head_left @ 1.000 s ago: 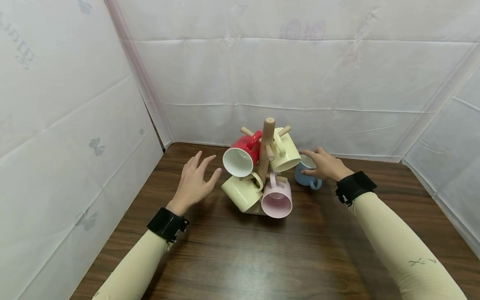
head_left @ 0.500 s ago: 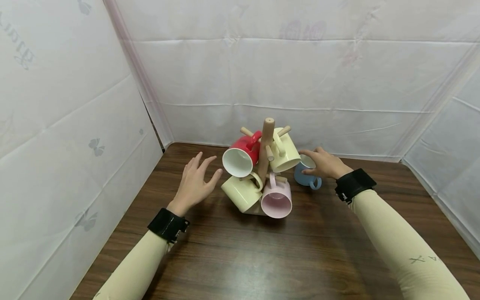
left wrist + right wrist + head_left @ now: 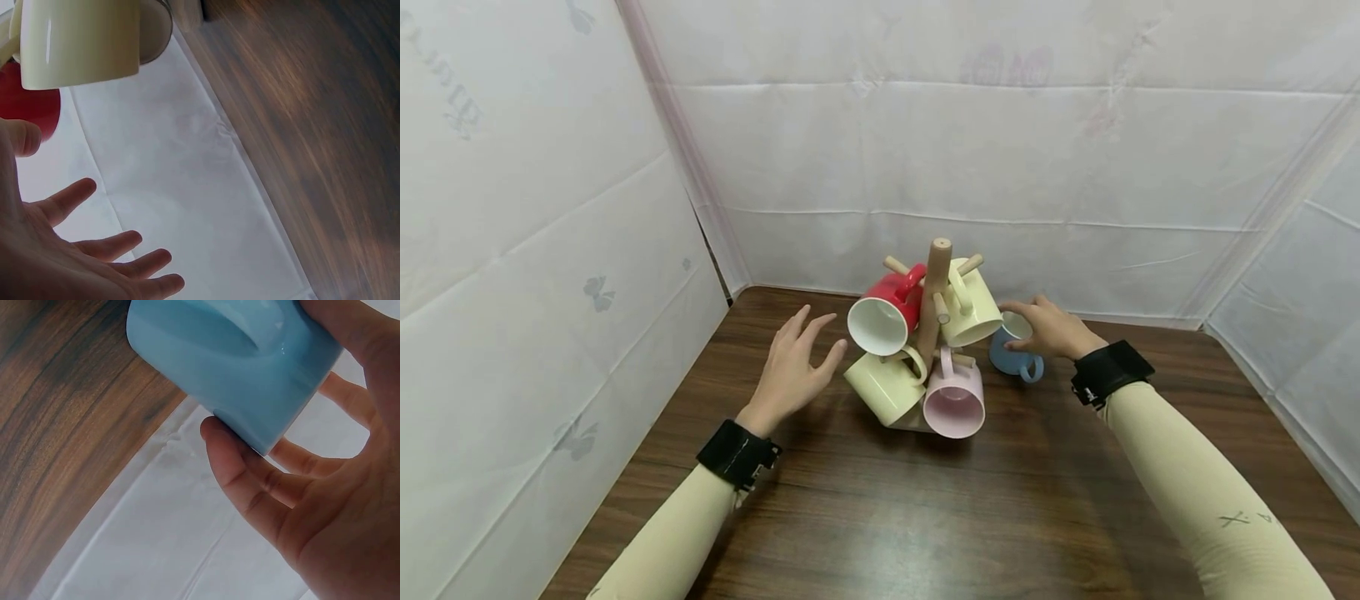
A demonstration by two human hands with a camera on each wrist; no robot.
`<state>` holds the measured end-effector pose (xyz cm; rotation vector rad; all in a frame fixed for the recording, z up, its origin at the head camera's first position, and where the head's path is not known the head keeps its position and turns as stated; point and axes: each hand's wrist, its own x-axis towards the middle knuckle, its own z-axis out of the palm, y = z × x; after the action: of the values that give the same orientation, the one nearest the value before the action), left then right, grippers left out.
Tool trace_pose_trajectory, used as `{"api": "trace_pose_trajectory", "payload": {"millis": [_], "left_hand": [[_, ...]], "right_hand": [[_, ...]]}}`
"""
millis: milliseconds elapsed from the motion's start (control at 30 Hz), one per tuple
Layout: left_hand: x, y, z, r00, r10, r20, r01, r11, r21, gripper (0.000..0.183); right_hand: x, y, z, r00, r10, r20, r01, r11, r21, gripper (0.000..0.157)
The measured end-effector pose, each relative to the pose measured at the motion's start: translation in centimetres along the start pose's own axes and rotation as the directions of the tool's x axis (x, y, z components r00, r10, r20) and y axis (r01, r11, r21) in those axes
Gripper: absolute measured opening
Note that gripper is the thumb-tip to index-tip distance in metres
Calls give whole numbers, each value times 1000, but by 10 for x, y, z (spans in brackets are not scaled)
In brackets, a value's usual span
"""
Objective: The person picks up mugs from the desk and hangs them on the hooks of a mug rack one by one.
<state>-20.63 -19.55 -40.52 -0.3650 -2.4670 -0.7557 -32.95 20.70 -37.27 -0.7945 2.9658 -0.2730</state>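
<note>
My right hand (image 3: 1051,327) grips the light blue mug (image 3: 212,356) near its rim, thumb on one side and fingers round the other. That mug stands on the table right of a wooden mug tree (image 3: 938,275), its handle pointing to the front right. Left of the tree, my left hand (image 3: 790,367) hovers with fingers spread, holding nothing. Nearest to it hang a red mug (image 3: 912,302) with a white inside and, below, a cream mug (image 3: 883,390). A second cream mug (image 3: 972,308) hangs upper right, a pink mug (image 3: 955,404) lower right.
The dark wood-grain table (image 3: 880,517) carries the mug tree near its back edge. White sheeting (image 3: 1000,158) stands as a wall behind, and more sheeting (image 3: 550,250) rises at the left and right sides. Bare pegs (image 3: 942,308) stick out of the tree's post.
The head view has tilted very slightly. Both hands, the blue mug and the mugs on the tree hold their places.
</note>
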Motion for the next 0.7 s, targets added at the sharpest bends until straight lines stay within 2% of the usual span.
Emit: {"api": "trace_pose_trajectory", "payload": {"millis": [367,533,700], "left_hand": [[0,17,-6,997,20,-78,-25,998,-53,46],[-2,21,-7,992,45,-121,-57,993,-100,45],[-5,26,-6,985,72,-158,-94,987,-134,46]], "right_hand": [[-18,2,-6,999,-38,-34,39,999,22,70],[-32,4,-9,992,-55,-109,62,997,56,72],[-44,6,-8,973,-112,-202,129,989,75,71]]}}
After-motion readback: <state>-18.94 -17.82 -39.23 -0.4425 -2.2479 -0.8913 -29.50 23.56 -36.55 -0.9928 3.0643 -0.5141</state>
